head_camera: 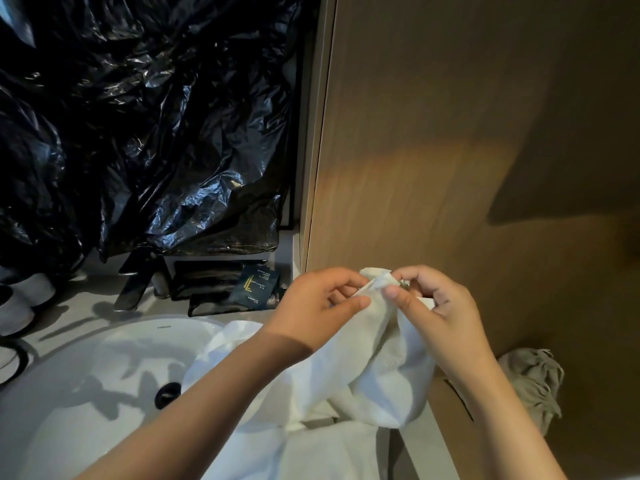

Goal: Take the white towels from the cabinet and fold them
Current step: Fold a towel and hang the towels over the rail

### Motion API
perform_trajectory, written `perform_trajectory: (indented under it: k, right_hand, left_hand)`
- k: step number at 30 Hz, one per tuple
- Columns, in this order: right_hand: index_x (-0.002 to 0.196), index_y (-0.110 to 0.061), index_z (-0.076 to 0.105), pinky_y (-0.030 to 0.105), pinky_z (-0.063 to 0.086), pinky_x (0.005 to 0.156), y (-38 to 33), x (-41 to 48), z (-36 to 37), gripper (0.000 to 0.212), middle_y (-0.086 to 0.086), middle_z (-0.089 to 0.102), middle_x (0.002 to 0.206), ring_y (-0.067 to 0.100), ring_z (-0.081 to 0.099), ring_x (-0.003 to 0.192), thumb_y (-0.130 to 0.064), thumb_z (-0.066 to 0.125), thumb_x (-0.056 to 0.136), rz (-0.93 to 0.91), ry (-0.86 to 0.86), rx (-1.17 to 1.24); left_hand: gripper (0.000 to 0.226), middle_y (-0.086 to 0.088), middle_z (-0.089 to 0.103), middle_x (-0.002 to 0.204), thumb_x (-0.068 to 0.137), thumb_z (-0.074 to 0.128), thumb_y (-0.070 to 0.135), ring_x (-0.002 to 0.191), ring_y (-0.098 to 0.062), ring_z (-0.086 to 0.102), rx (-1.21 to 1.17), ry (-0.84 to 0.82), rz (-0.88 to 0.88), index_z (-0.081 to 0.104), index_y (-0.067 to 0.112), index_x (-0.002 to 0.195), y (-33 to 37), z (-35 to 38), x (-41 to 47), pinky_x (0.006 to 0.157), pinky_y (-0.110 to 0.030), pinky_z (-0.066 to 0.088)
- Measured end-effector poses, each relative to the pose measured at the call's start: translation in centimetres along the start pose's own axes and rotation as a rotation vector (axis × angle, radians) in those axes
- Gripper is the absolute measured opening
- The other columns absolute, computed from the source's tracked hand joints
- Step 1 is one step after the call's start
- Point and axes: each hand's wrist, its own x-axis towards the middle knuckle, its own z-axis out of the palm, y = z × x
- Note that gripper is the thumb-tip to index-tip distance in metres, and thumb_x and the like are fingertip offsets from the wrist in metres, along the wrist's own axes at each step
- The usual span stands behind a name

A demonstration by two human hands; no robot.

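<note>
The white towel (pixel 374 368) hangs bunched between both hands, its top corner held up in front of the wooden cabinet side (pixel 450 150). The rest drapes down over the right rim of the sink (pixel 86 375) and out of the bottom of the view. The left hand (pixel 311 306) pinches the towel's upper edge between thumb and curled fingers. The right hand (pixel 440 306) pinches the same corner just beside it, so the two thumbs nearly meet.

A crumpled greyish cloth (pixel 530 379) lies to the right, behind the right forearm and near the cabinet side. To the left the basin lies open, with a dark drain (pixel 168 394) at its bottom. Behind it stand a tap (pixel 135 282) and dark sachets (pixel 256 287), with pale cups (pixel 20 306) at the far left edge. Black plastic sheeting (pixel 138 116) covers the wall above them.
</note>
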Motion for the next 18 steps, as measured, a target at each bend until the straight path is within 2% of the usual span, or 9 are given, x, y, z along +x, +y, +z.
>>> perform_trajectory:
  k: [3, 5, 8, 10, 12, 13, 16, 18]
  right_hand:
    - [0.097, -0.025, 0.069, 0.010, 0.046, 0.067, 0.3, 0.1, -0.7, 0.013, -0.015, 0.065, 0.078, 0.001, 0.059, 0.076, -0.014, 0.066, 0.090, 0.007, 0.028, -0.003]
    - [0.101, -0.024, 0.068, 0.009, 0.045, 0.067, 0.6, 0.3, -1.5, 0.014, -0.010, 0.060, 0.072, -0.002, 0.057, 0.071, -0.015, 0.065, 0.091, 0.025, 0.048, -0.012]
    - [0.101, -0.025, 0.068, 0.009, 0.044, 0.063, 0.9, 0.9, -2.9, 0.013, 0.002, 0.056, 0.071, 0.002, 0.053, 0.065, -0.017, 0.065, 0.092, 0.045, 0.094, -0.053]
    - [0.101, -0.028, 0.068, 0.017, 0.048, 0.065, 1.2, 1.7, -3.9, 0.012, 0.005, 0.061, 0.079, 0.011, 0.057, 0.072, -0.021, 0.065, 0.091, 0.077, 0.119, -0.091]
    - [0.105, -0.031, 0.067, 0.026, 0.051, 0.069, 1.6, 3.0, -5.1, 0.016, 0.003, 0.063, 0.090, 0.016, 0.059, 0.083, -0.027, 0.068, 0.089, 0.126, 0.115, -0.185]
    - [0.109, -0.031, 0.066, 0.024, 0.050, 0.068, 1.9, 3.7, -5.7, 0.021, 0.001, 0.063, 0.093, 0.016, 0.059, 0.086, -0.029, 0.069, 0.088, 0.148, 0.097, -0.239]
    - [0.116, -0.026, 0.067, 0.022, 0.047, 0.074, 2.4, 5.5, -7.5, 0.032, -0.007, 0.064, 0.104, 0.013, 0.059, 0.095, -0.033, 0.073, 0.084, 0.196, 0.036, -0.385]
    - [0.113, -0.021, 0.069, 0.029, 0.049, 0.080, 2.9, 6.1, -8.5, 0.033, -0.005, 0.064, 0.108, 0.015, 0.058, 0.100, -0.033, 0.075, 0.083, 0.217, 0.028, -0.478]
  left_hand:
    - [0.008, 0.008, 0.064, 0.069, 0.086, 0.070, 0.012, 0.065, -0.009, 0.057, -0.040, 0.031, -0.015, 0.073, 0.019, 0.086, -0.4, -0.3, 0.0, 0.065, -0.025, 0.050]
    - [0.005, -0.003, 0.067, 0.073, 0.087, 0.069, 0.018, 0.065, -0.022, 0.061, -0.023, 0.072, -0.038, 0.071, 0.017, 0.082, -0.7, -1.0, 0.1, 0.065, -0.036, 0.054]
    - [0.014, -0.016, 0.066, 0.078, 0.088, 0.068, 0.026, 0.070, -0.034, 0.063, 0.023, 0.150, -0.054, 0.067, 0.013, 0.083, -1.2, -2.5, 0.8, 0.070, -0.048, 0.054]
    - [0.016, -0.020, 0.065, 0.078, 0.090, 0.065, 0.030, 0.071, -0.036, 0.063, 0.063, 0.184, -0.044, 0.066, 0.015, 0.086, -1.5, -3.8, 1.5, 0.073, -0.051, 0.054]
    - [0.012, -0.020, 0.066, 0.077, 0.092, 0.062, 0.030, 0.075, -0.036, 0.064, 0.095, 0.219, -0.039, 0.068, 0.020, 0.090, -1.9, -5.1, 2.6, 0.077, -0.051, 0.054]
    - [0.011, -0.019, 0.066, 0.077, 0.093, 0.061, 0.030, 0.076, -0.035, 0.064, 0.109, 0.249, -0.042, 0.068, 0.023, 0.091, -2.1, -5.9, 3.2, 0.077, -0.049, 0.054]
    - [0.013, -0.018, 0.067, 0.079, 0.095, 0.058, 0.033, 0.077, -0.032, 0.063, 0.176, 0.333, -0.062, 0.066, 0.024, 0.090, -2.6, -8.0, 4.8, 0.068, -0.030, 0.051]
    - [0.015, -0.018, 0.067, 0.081, 0.095, 0.057, 0.032, 0.077, -0.032, 0.062, 0.200, 0.396, -0.092, 0.065, 0.021, 0.091, -2.9, -9.4, 5.5, 0.065, -0.029, 0.047]
